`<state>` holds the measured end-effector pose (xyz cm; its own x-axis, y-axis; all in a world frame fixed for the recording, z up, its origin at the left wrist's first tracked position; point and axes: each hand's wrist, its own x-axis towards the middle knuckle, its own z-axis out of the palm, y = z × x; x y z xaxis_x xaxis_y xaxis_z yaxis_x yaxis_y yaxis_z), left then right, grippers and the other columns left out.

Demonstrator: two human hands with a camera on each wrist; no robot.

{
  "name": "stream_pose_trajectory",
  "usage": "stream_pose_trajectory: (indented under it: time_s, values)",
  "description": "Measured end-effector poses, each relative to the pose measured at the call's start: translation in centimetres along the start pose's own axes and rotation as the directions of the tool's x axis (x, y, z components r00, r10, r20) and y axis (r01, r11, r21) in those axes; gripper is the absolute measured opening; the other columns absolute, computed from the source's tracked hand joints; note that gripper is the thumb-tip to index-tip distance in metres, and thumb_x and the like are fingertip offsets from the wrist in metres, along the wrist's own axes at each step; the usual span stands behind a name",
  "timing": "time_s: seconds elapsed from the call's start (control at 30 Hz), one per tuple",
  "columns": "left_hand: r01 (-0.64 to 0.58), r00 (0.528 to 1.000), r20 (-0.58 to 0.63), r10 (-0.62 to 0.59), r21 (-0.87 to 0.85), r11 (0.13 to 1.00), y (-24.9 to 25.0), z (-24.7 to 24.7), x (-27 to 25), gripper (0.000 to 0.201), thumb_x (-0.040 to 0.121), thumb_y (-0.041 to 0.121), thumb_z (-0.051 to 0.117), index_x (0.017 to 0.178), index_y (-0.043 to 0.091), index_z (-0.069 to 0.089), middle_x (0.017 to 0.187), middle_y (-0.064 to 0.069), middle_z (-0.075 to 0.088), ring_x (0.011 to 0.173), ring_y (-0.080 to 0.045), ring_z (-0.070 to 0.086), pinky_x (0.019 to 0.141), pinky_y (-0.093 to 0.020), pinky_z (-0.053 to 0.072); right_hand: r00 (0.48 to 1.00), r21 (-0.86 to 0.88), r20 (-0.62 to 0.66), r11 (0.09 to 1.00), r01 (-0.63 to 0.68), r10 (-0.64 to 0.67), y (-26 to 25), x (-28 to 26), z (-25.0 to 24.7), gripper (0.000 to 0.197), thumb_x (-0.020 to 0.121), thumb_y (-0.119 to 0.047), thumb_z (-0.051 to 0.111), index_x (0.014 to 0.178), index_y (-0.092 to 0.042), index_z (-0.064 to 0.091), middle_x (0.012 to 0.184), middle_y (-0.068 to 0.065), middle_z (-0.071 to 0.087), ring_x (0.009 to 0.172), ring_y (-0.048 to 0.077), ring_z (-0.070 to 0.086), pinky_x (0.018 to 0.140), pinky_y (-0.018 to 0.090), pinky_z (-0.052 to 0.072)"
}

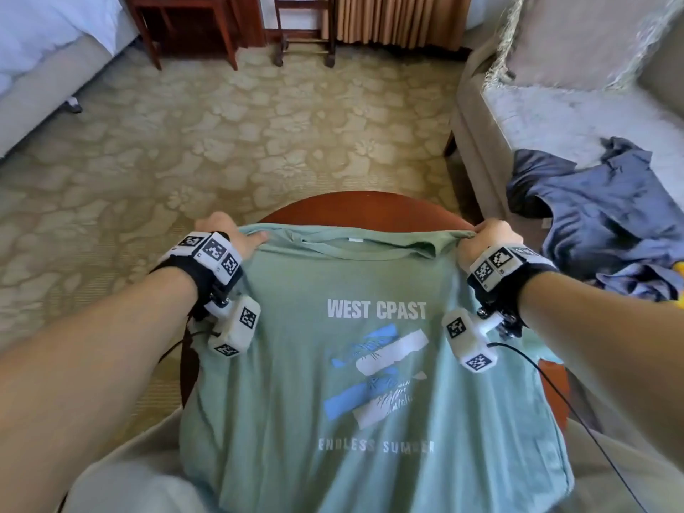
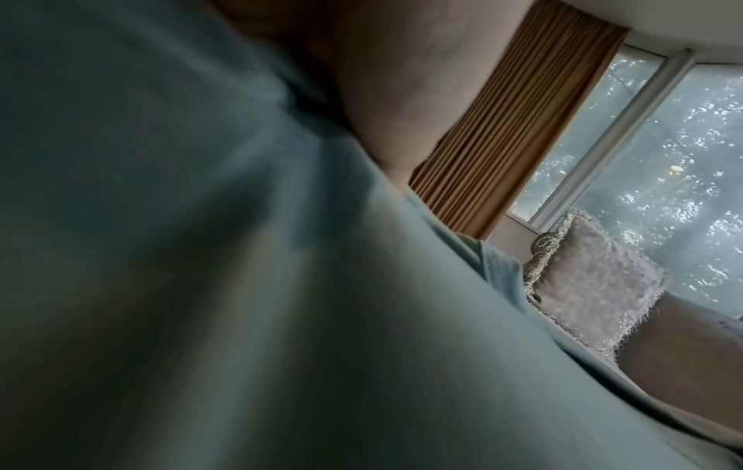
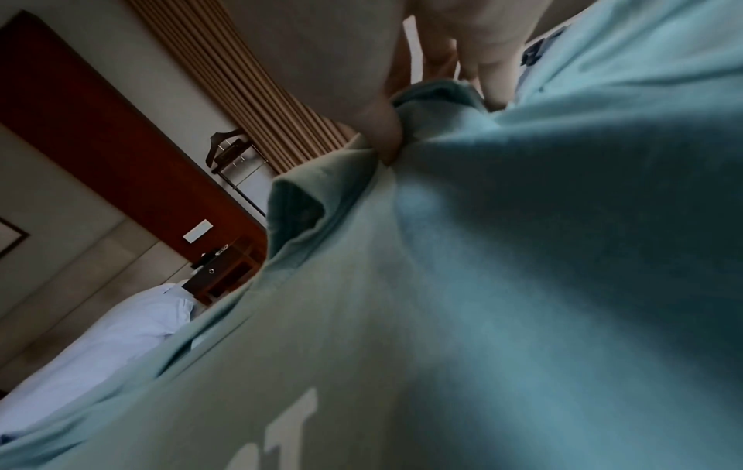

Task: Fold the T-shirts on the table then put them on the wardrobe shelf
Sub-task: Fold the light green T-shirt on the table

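Note:
A pale green T-shirt (image 1: 296,364) with white "WEST CPAST" lettering lies print-up across a round reddish-brown table (image 1: 351,207) and over my lap. My left hand (image 1: 229,235) grips its left shoulder, thumb on top of the cloth. My right hand (image 1: 488,238) pinches the right shoulder, bunching the fabric. In the right wrist view my thumb (image 3: 386,130) presses a fold of the green shirt (image 3: 482,286). The left wrist view is mostly filled by green cloth (image 2: 241,286); my fingers are hidden there. A crumpled blue-grey T-shirt (image 1: 599,216) lies on the sofa to my right.
A grey sofa (image 1: 555,116) with a fringed cushion (image 1: 577,35) stands at the right. Patterned carpet (image 1: 222,142) stretches ahead. A bed (image 1: 44,50) is at the far left, dark wooden furniture (image 1: 192,27) and a rack (image 1: 303,31) at the back.

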<state>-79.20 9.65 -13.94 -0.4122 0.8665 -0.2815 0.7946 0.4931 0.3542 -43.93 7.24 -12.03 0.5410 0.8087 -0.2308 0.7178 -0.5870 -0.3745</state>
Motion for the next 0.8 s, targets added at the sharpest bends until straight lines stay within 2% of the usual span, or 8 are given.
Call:
stream_pose_trajectory:
  time_s: [0.07,0.27,0.37,0.47,0.53,0.6,0.67,0.8]
  values:
    - [-0.011,1.000,-0.001,0.011,0.024,1.000,-0.5,0.9,1.0,0.080,0.068,0.073,0.067,0.097,-0.001,0.060,0.103,-0.021,0.067,0.082,-0.037,0.064,0.069,-0.037,0.052,0.999,0.000,-0.020,1.000,0.029,-0.029,-0.1,0.1,0.8,0.037,0.087,-0.018,0.059,0.121,-0.007,0.061,0.126,0.018,0.056,0.117,0.034,0.054,0.096,0.034,0.044]
    - [-0.053,0.999,-0.013,0.053,-0.001,0.999,0.0,0.6,-0.7,0.105,0.067,0.075,0.069,0.139,0.006,0.038,0.139,-0.017,0.048,0.125,-0.037,0.048,0.101,-0.046,0.045,0.985,0.023,-0.162,0.997,0.068,-0.064,0.7,-0.7,1.2,0.043,0.076,-0.020,0.060,0.117,-0.010,0.049,0.126,0.016,0.042,0.120,0.036,0.040,0.104,0.041,0.035]
    - [0.036,0.998,0.059,-0.030,-0.098,0.995,-0.6,-0.8,-2.2,0.114,0.053,0.071,0.079,0.137,0.007,0.037,0.122,-0.013,0.058,0.105,-0.034,0.061,0.089,-0.043,0.053,0.984,-0.045,-0.112,0.990,0.132,-0.136,0.1,-2.1,0.9,0.033,0.072,-0.029,0.059,0.103,-0.017,0.056,0.112,0.009,0.049,0.114,0.033,0.042,0.096,0.041,0.038]
    - [0.110,0.985,0.150,-0.088,-0.145,0.983,-2.0,-1.8,-3.7,0.075,0.059,0.046,0.080,0.112,-0.002,0.058,0.078,-0.012,0.069,0.061,-0.026,0.068,0.060,-0.033,0.056,0.985,-0.183,0.060,0.968,0.171,-0.163,-1.2,-3.8,1.0,0.023,0.069,-0.036,0.055,0.080,-0.018,0.063,0.092,0.008,0.059,0.097,0.033,0.051,0.079,0.038,0.035]
    - [0.091,0.974,0.215,-0.069,-0.094,0.991,-2.8,-2.4,-4.8,0.048,0.063,0.033,0.076,0.095,-0.003,0.067,0.061,-0.008,0.064,0.044,-0.021,0.057,0.042,-0.020,0.044,0.970,-0.233,0.165,0.949,0.212,-0.176,-1.7,-4.6,1.6,0.021,0.070,-0.038,0.060,0.073,-0.017,0.062,0.083,0.006,0.062,0.082,0.030,0.055,0.071,0.033,0.042]
    - [0.060,0.962,0.266,-0.062,0.015,0.998,-3.6,-2.9,-5.3,0.041,0.065,0.028,0.079,0.092,0.000,0.068,0.074,-0.008,0.065,0.058,-0.022,0.059,0.046,-0.020,0.041,0.936,-0.293,0.272,0.907,0.301,-0.223,-2.2,-5.1,2.4,0.024,0.075,-0.041,0.062,0.083,-0.019,0.067,0.092,0.004,0.067,0.079,0.026,0.060,0.066,0.030,0.048]
    - [0.032,0.950,0.306,-0.065,0.112,0.993,-4.4,-3.5,-5.5,0.045,0.070,0.026,0.083,0.102,-0.001,0.065,0.092,-0.009,0.065,0.080,-0.024,0.061,0.064,-0.026,0.046,0.909,-0.270,0.307,0.891,0.366,-0.281,-2.4,-5.3,3.0,0.032,0.078,-0.032,0.064,0.108,-0.021,0.068,0.113,0.006,0.064,0.090,0.026,0.060,0.072,0.028,0.048]
    - [0.056,0.987,0.145,-0.068,0.086,0.995,-6.5,-5.1,-3.6,0.041,0.068,0.025,0.088,0.089,0.002,0.062,0.097,-0.014,0.067,0.084,-0.027,0.061,0.069,-0.033,0.049,0.925,-0.167,0.249,0.928,0.333,-0.288,-2.4,-5.4,3.7,0.067,0.076,-0.019,0.071,0.137,-0.029,0.045,0.141,0.007,0.034,0.112,0.029,0.049,0.088,0.036,0.048]
